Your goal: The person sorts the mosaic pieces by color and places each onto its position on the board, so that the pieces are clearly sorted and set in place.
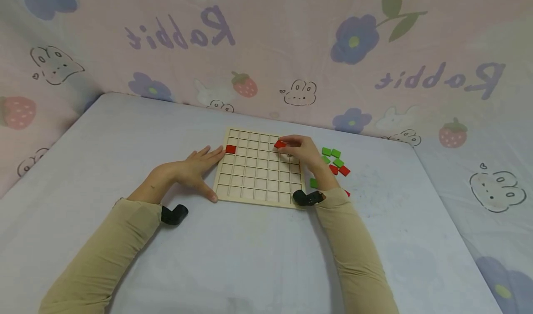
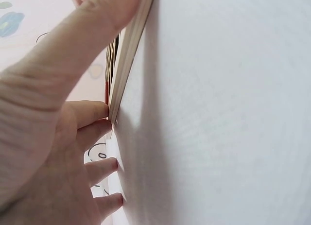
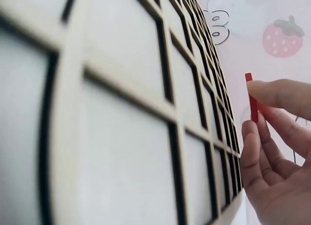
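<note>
A pale wooden grid board [image 1: 262,171] lies on the white table, its recessed squares framed by thin strips. One red square tile [image 1: 231,149] sits in a cell near the board's left edge. Between thumb and fingers, my right hand [image 1: 303,151] pinches another red tile [image 1: 280,144] over the upper right of the board. In the right wrist view that tile [image 3: 253,97] is held edge-on, apart from the grid. My left hand [image 1: 195,169] is spread along the board's left side, thumb [image 2: 97,28] and fingertips touching its edge.
Loose green tiles [image 1: 326,151] and red tiles [image 1: 344,171] lie scattered right of the board, some partly behind the right forearm. A patterned cloth [image 1: 258,46] with rabbits and flowers stands behind the table. A black wrist camera [image 1: 175,215] sits on each sleeve.
</note>
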Demonstrator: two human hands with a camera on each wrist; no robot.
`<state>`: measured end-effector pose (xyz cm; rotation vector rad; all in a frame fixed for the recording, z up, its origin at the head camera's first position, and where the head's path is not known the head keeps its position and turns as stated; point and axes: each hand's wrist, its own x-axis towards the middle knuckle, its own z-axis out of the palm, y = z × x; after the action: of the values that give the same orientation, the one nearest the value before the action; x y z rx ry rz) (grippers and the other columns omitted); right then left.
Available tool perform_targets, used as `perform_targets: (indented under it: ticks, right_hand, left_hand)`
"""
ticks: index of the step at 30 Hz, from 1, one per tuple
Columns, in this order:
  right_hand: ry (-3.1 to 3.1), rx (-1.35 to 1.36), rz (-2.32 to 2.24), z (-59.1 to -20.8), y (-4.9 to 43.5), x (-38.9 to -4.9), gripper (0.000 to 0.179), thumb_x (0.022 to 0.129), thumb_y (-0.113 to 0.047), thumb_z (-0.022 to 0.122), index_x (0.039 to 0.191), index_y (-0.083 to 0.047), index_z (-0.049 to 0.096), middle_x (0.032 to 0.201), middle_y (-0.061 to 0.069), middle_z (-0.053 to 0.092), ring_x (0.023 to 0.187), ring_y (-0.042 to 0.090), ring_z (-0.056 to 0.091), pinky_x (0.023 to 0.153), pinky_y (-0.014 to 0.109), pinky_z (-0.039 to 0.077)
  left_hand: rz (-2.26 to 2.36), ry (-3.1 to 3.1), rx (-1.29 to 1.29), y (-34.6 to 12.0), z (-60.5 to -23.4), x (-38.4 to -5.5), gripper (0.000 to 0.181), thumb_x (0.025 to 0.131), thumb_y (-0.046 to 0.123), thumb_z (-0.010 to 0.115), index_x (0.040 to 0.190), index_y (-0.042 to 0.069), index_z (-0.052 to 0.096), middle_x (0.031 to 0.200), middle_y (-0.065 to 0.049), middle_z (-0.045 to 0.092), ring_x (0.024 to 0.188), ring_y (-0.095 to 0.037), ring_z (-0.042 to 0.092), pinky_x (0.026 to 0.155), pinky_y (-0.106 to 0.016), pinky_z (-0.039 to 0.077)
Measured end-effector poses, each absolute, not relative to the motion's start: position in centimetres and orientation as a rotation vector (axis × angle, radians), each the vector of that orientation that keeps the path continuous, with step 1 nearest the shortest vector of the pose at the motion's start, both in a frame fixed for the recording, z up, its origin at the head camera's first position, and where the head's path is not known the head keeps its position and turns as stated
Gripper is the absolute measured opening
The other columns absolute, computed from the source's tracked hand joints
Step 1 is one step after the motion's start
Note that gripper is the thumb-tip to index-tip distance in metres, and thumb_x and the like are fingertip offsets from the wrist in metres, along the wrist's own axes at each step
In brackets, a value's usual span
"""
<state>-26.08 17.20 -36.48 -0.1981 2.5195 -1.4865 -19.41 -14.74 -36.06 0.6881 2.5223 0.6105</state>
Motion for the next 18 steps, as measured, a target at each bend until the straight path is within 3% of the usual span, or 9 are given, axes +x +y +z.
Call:
perform_targets:
  ticks: [9, 18]
  right_hand:
    - [2.522, -0.264, -1.456, -36.5, 15.6, -26.3, 0.038, 0.086, -0.014, 0.071, 0.122, -0.006, 0.065, 0.118, 0.015, 0.066, 0.098, 0.017, 0.060, 0.072, 0.023, 0.048]
    - [2.496, -0.318, -1.488, -36.5, 14.2, -26.3, 0.035, 0.083, -0.013, 0.073, 0.117, -0.008, 0.068, 0.105, 0.009, 0.069, 0.090, 0.015, 0.061, 0.067, 0.023, 0.048]
  left_hand:
    - [0.616, 2.519, 0.686, -14.8, -36.0, -19.4, 0.127, 0.064, 0.050, 0.084, 0.154, 0.004, 0.006, 0.162, -0.012, -0.004, 0.147, -0.039, -0.011, 0.117, -0.057, -0.007]
    - [0.616, 2.521, 0.698, -14.8, -36.1, -19.5, 0.127, 0.064, 0.051, 0.084, 0.154, 0.004, 0.007, 0.162, -0.013, -0.003, 0.146, -0.040, -0.010, 0.117, -0.058, -0.006]
